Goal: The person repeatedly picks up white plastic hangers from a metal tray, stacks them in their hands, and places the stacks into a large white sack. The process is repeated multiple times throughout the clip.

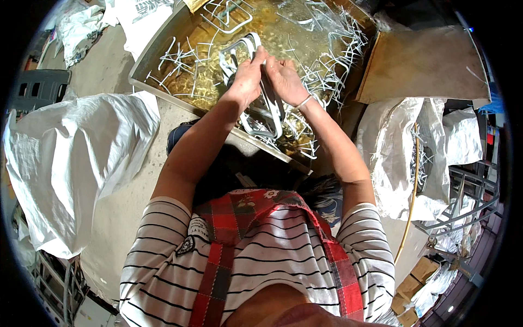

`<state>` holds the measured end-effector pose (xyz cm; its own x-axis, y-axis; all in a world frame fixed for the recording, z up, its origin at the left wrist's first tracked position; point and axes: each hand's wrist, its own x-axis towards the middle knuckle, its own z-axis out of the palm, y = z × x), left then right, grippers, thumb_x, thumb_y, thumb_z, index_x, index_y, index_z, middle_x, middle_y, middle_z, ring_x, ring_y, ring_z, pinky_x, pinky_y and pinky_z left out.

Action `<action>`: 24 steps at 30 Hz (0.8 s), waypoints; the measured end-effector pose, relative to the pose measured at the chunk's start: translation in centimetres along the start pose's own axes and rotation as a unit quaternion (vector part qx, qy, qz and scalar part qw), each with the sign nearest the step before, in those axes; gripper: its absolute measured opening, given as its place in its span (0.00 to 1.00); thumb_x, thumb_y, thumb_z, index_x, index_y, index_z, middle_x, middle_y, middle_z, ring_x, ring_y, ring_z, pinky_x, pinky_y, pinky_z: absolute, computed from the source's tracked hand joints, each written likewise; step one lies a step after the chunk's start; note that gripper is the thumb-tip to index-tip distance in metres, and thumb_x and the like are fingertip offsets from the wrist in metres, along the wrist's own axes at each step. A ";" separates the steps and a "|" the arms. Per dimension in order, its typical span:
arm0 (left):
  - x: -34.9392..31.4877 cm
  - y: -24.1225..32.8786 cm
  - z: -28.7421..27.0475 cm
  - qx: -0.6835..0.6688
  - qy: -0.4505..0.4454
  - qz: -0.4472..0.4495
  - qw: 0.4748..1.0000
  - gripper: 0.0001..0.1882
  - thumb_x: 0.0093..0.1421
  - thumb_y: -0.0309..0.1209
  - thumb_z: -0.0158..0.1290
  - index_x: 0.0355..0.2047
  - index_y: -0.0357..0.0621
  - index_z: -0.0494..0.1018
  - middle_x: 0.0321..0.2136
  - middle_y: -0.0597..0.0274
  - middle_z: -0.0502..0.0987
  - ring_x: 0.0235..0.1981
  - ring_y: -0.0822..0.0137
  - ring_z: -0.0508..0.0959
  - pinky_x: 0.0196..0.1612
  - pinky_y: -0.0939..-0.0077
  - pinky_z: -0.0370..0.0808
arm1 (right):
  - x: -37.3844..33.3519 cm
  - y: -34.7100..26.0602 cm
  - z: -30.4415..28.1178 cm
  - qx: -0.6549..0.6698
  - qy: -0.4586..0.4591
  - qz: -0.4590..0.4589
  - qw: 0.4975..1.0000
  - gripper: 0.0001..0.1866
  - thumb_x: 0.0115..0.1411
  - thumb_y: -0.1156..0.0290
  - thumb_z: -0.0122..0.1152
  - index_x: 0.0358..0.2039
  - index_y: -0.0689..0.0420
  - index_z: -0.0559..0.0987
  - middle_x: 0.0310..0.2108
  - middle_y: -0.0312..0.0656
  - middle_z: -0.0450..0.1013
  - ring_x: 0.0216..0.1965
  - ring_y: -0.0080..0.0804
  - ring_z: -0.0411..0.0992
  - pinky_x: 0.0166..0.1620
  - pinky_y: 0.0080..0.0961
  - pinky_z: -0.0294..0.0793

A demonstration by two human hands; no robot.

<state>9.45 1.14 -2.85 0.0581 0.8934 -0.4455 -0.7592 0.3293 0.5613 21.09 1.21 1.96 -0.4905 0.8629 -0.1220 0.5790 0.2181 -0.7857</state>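
Both hands are raised over a metal tub (pixel 163 94) of shallow, yellowish water. My left hand (pixel 248 77) is closed around a bundle of white rectangular frames (pixel 279 128) with rounded corners, apparently plastic. My right hand (pixel 285 82) grips the same bundle from the other side, its fingers curled close to the left hand's. The frames stand tilted, their lower ends near the tub's front edge. Thin white sticks (pixel 348 52) lie in a heap along the tub's right side, and more white sticks (pixel 177 57) are scattered at the left. Another frame (pixel 229 16) rests in the water at the far side.
A brown-stained board (pixel 425 65) juts out at the tub's right. Below it, an open white sack (pixel 389 158) contains grey pieces, with a thin yellowish pole (pixel 412 191) across it. Another large white sack (pixel 81 152) stands at the left, near a dark plastic crate (pixel 41 87).
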 end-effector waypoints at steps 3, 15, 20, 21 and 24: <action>-0.4 0.8 -0.4 0.029 0.016 0.034 0.999 0.17 0.58 0.36 0.51 0.38 0.33 0.65 0.27 0.55 0.74 0.25 0.63 0.75 0.26 0.70 0.74 | -1.2 -0.2 0.3 -0.062 0.081 -0.037 0.994 0.45 0.54 0.38 0.43 0.55 0.69 0.57 0.52 0.63 0.56 0.59 0.53 0.47 0.58 0.40 0.52; 1.2 9.4 -3.7 -0.183 0.154 0.101 0.966 0.09 0.61 0.30 0.44 0.38 0.38 0.63 0.14 0.65 0.60 0.16 0.67 0.68 0.23 0.71 0.73 | -4.8 15.4 -3.3 -0.094 0.270 0.106 0.952 0.08 0.54 0.70 0.55 0.33 0.57 0.77 0.18 0.52 0.71 0.20 0.38 0.71 0.24 0.33 0.69; -0.9 10.2 -2.2 0.101 0.090 0.258 0.957 0.14 0.59 0.36 0.49 0.37 0.35 0.71 0.12 0.72 0.55 0.12 0.78 0.56 0.16 0.81 0.57 | -6.8 17.7 -14.2 -0.264 0.328 0.170 0.891 0.13 0.55 0.62 0.55 0.28 0.60 0.76 0.21 0.49 0.73 0.23 0.45 0.72 0.29 0.36 0.69; -1.0 9.3 -1.8 0.262 0.103 0.243 0.928 0.15 0.59 0.36 0.50 0.36 0.34 0.73 0.13 0.67 0.64 0.14 0.75 0.67 0.17 0.80 0.64 | -6.1 15.7 -14.4 -0.304 0.280 0.137 0.900 0.11 0.55 0.62 0.55 0.31 0.57 0.76 0.22 0.50 0.72 0.25 0.47 0.71 0.30 0.35 0.70; -1.4 6.4 0.7 0.499 -0.014 0.162 0.851 0.18 0.59 0.42 0.48 0.46 0.47 0.71 0.27 0.60 0.76 0.27 0.72 0.76 0.35 0.74 0.74 | -3.7 7.3 -11.8 -0.430 0.102 0.024 0.897 0.10 0.52 0.65 0.57 0.33 0.55 0.74 0.24 0.51 0.72 0.27 0.50 0.70 0.31 0.38 0.70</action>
<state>4.99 2.20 1.83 -0.0237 0.9889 -0.1466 0.1907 0.1484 0.9704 34.84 4.97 3.90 -0.3727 0.9271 0.0396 0.9275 0.3735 -0.0143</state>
